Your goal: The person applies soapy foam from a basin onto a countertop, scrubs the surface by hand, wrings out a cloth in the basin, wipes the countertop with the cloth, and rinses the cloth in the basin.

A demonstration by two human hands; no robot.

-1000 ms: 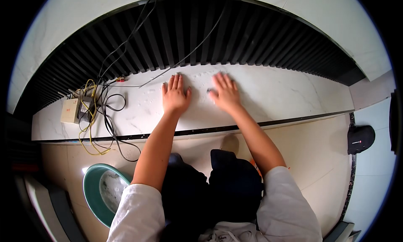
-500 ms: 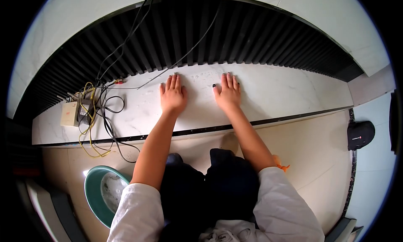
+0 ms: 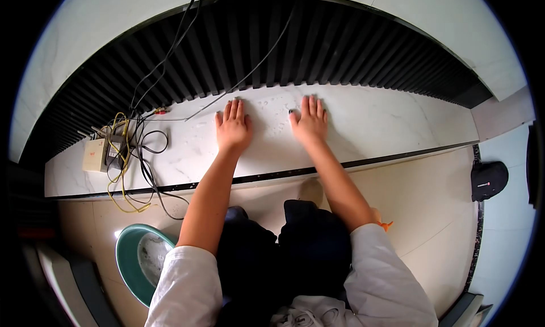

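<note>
Both of my hands rest palm down on a white marble-patterned ledge (image 3: 397, 123), fingers pointing at the black slatted panel (image 3: 261, 49) behind it. My left hand (image 3: 233, 129) lies flat with its fingers slightly apart, holding nothing. Just beyond its fingertips a thin grey cable (image 3: 213, 103) slants across the ledge and up the slats. To the right, my right hand (image 3: 310, 123) is also flat and without anything in it, the thumb spread from the fingers. Small wet-looking drops (image 3: 275, 107) dot the surface between the two hands.
Left on the ledge, a cream box (image 3: 94, 155) and a dark adapter (image 3: 116, 148) sit among tangled black cables (image 3: 149, 171) and a yellow cable (image 3: 116, 185). A green basin (image 3: 129, 262) with sudsy water stands on the floor at lower left. A black cap (image 3: 489, 181) lies far right.
My right hand has shifted slightly to the right and a little toward the slats, still flat on the ledge. My left hand stays in nearly the same place.
</note>
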